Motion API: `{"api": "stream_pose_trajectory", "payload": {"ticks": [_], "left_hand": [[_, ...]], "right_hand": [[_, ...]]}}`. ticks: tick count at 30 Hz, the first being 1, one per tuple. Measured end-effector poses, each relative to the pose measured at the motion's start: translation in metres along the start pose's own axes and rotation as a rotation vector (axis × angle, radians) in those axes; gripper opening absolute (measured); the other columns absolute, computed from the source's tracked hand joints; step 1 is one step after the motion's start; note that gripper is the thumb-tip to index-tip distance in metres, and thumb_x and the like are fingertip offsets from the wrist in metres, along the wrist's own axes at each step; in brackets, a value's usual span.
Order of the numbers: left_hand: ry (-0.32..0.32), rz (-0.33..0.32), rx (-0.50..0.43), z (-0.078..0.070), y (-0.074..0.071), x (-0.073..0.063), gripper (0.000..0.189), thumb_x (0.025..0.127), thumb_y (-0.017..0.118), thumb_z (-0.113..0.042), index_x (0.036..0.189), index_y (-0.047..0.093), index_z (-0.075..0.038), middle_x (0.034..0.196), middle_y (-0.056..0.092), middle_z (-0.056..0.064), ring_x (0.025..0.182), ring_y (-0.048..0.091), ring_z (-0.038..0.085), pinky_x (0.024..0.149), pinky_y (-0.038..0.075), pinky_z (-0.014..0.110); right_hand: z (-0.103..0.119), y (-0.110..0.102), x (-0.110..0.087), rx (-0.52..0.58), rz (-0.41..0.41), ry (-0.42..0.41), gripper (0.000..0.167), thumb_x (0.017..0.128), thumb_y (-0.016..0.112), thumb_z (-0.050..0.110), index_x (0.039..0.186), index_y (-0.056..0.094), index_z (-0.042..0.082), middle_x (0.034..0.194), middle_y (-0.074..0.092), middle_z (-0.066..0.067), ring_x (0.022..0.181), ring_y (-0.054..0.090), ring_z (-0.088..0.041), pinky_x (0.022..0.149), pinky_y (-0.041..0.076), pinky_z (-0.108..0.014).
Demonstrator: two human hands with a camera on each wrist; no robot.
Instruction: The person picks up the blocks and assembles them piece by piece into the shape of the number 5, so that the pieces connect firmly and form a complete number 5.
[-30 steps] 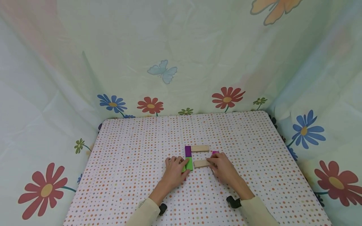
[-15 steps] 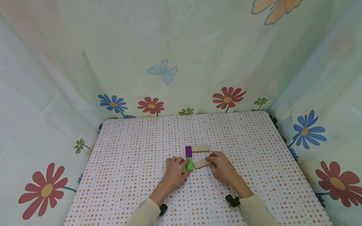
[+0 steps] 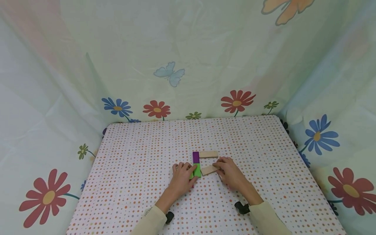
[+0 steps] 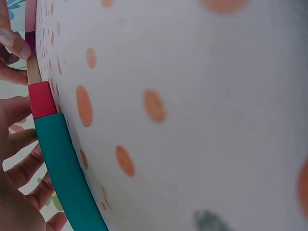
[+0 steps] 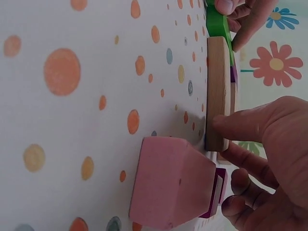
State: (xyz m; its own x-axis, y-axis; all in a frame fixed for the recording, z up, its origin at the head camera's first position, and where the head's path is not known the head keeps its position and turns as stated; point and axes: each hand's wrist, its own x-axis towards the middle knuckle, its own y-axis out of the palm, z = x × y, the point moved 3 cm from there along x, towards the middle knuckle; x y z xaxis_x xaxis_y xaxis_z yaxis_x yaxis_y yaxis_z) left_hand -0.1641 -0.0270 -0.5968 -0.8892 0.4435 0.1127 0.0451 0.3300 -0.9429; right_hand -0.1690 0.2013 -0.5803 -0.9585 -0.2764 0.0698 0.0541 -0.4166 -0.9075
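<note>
Head view: right grip (image 3: 232, 174) pinches nearer wooden block (image 3: 209, 170), one end just beside green block (image 3: 198, 170). Left grip (image 3: 181, 180) touches green block; clenched or loose, cannot tell. Purple block (image 3: 195, 157) adjoins green's far end.

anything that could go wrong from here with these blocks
The near wooden block, pinched by the right hand, lies at a slant with its left end close to the green block; swinging it straight might nudge that one out of line. The pink block stands near the right hand, so it could get bumped.
</note>
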Motion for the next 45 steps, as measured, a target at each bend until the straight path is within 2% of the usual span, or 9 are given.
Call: {"api": "stream_pose_trajectory", "payload": {"ticks": [4, 7, 12, 15, 21, 28, 32, 39, 45], "left_hand": [[0.004, -0.006, -0.006, -0.001, -0.001, -0.001, 0.049, 0.103, 0.069, -0.041, 0.146, 0.065, -0.020, 0.125, 0.066, 0.002, 0.114, 0.055, 0.024, 0.105, 0.039, 0.057], [0.005, -0.032, -0.015, -0.001, -0.002, -0.001, 0.050, 0.103, 0.068, -0.041, 0.147, 0.063, -0.020, 0.126, 0.066, 0.004, 0.115, 0.056, 0.026, 0.107, 0.039, 0.061], [-0.009, -0.084, -0.064, 0.000, -0.006, 0.003, 0.051, 0.106, 0.064, -0.033, 0.154, 0.055, -0.018, 0.140, 0.061, 0.008, 0.128, 0.054, 0.030, 0.112, 0.035, 0.065], [-0.002, -0.094, -0.064, 0.001, -0.011, 0.007, 0.047, 0.107, 0.061, -0.027, 0.153, 0.055, -0.017, 0.152, 0.057, 0.011, 0.140, 0.053, 0.035, 0.115, 0.034, 0.068], [0.044, -0.012, -0.067, 0.003, -0.014, 0.013, 0.042, 0.110, 0.056, -0.022, 0.153, 0.058, -0.020, 0.165, 0.049, 0.014, 0.154, 0.045, 0.038, 0.120, 0.033, 0.075], [0.198, 0.148, 0.051, 0.001, -0.009, 0.012, 0.046, 0.110, 0.053, -0.013, 0.154, 0.057, -0.029, 0.171, 0.037, 0.019, 0.159, 0.037, 0.037, 0.124, 0.040, 0.059], [0.225, 0.169, 0.074, 0.000, -0.008, 0.010, 0.050, 0.109, 0.054, -0.010, 0.155, 0.056, -0.030, 0.172, 0.034, 0.020, 0.160, 0.035, 0.038, 0.125, 0.041, 0.055], [0.198, 0.176, 0.031, -0.004, -0.006, 0.009, 0.044, 0.112, 0.053, -0.017, 0.153, 0.058, -0.032, 0.173, 0.031, 0.022, 0.161, 0.034, 0.039, 0.126, 0.040, 0.049], [0.188, 0.168, 0.058, -0.008, -0.005, 0.008, 0.046, 0.109, 0.058, -0.017, 0.152, 0.059, -0.034, 0.173, 0.032, 0.021, 0.160, 0.036, 0.036, 0.124, 0.044, 0.045]], "right_hand": [[-0.001, -0.001, -0.001, 0.021, 0.013, 0.006, 0.029, 0.096, 0.076, 0.006, 0.125, 0.077, 0.009, 0.126, 0.068, -0.010, 0.123, 0.060, -0.031, 0.103, 0.057, -0.049], [-0.002, -0.006, -0.001, 0.081, -0.004, 0.029, 0.030, 0.098, 0.073, 0.005, 0.127, 0.075, 0.007, 0.129, 0.067, -0.013, 0.123, 0.061, -0.034, 0.098, 0.057, -0.050], [-0.011, -0.017, 0.000, 0.134, -0.102, 0.100, 0.027, 0.101, 0.068, 0.005, 0.127, 0.074, 0.002, 0.130, 0.067, -0.020, 0.118, 0.063, -0.038, 0.091, 0.060, -0.050], [-0.019, -0.023, 0.002, 0.112, -0.152, 0.116, 0.023, 0.100, 0.068, 0.005, 0.122, 0.074, 0.000, 0.127, 0.068, -0.022, 0.118, 0.064, -0.041, 0.093, 0.060, -0.054], [-0.029, -0.028, 0.005, 0.083, -0.164, 0.129, 0.023, 0.098, 0.071, 0.005, 0.120, 0.073, -0.004, 0.124, 0.068, -0.026, 0.112, 0.067, -0.042, 0.092, 0.058, -0.058], [-0.031, -0.020, 0.008, 0.113, -0.142, 0.153, 0.023, 0.097, 0.072, 0.006, 0.116, 0.074, -0.006, 0.121, 0.069, -0.026, 0.103, 0.071, -0.037, 0.087, 0.061, -0.052], [-0.032, -0.011, 0.009, 0.131, -0.121, 0.178, 0.026, 0.096, 0.073, 0.006, 0.117, 0.073, -0.009, 0.123, 0.067, -0.026, 0.102, 0.072, -0.036, 0.088, 0.064, -0.047], [-0.030, -0.007, 0.008, 0.125, -0.124, 0.207, 0.027, 0.096, 0.072, 0.005, 0.118, 0.073, -0.012, 0.129, 0.064, -0.028, 0.108, 0.071, -0.039, 0.088, 0.064, -0.046], [-0.026, -0.009, 0.008, 0.096, -0.135, 0.229, 0.023, 0.096, 0.070, 0.003, 0.115, 0.075, -0.010, 0.127, 0.065, -0.027, 0.108, 0.070, -0.038, 0.090, 0.063, -0.048]]}}
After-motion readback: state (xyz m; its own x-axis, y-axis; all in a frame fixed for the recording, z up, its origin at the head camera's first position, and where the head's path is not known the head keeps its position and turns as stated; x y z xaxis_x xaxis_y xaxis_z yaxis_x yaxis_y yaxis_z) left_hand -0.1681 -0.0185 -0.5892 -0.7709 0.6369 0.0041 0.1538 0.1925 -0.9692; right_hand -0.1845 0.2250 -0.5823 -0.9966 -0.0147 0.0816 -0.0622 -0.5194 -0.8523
